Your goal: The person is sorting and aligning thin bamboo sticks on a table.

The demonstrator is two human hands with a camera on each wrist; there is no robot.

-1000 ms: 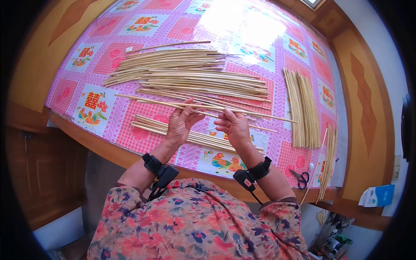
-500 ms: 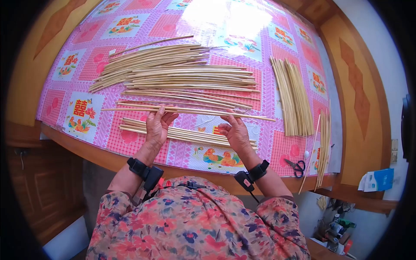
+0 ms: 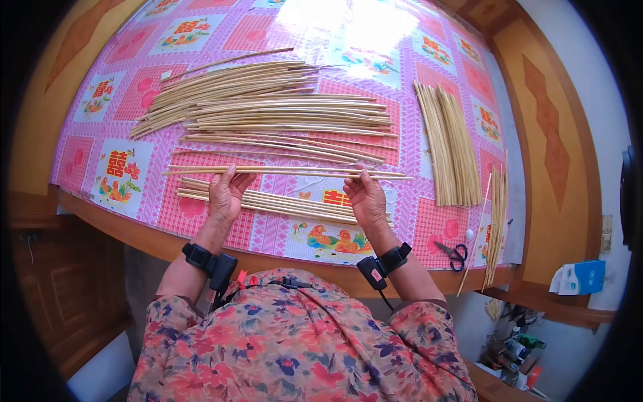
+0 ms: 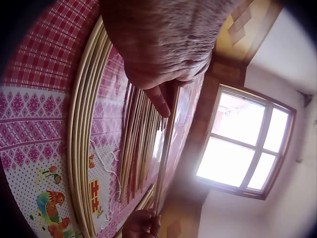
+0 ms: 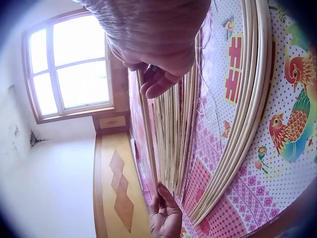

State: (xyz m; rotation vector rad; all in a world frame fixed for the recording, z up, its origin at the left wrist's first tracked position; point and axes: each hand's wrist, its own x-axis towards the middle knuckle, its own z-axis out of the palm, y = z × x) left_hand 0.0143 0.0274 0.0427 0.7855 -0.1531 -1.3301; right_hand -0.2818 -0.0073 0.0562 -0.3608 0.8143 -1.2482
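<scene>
A few thin, pale wooden sticks run side to side between both hands, nearly parallel to one another. The left hand pinches them toward their left end, thumb on the near side. Toward the other end, the right hand pinches them between thumb and fingers. In the left wrist view the held sticks stretch from the left fingertips down to the right hand. Just below the hands, a short row of thicker sticks lies on the tablecloth.
Larger piles of sticks lie beyond the hands on the patterned tablecloth. Upright-lying bundles are on the right, with more sticks overhanging the table edge. Scissors lie near that edge. White string lies behind the near row.
The held sticks were crossed at an angle and now lie almost parallel. The hands have moved farther apart. The head view has shifted slightly.
</scene>
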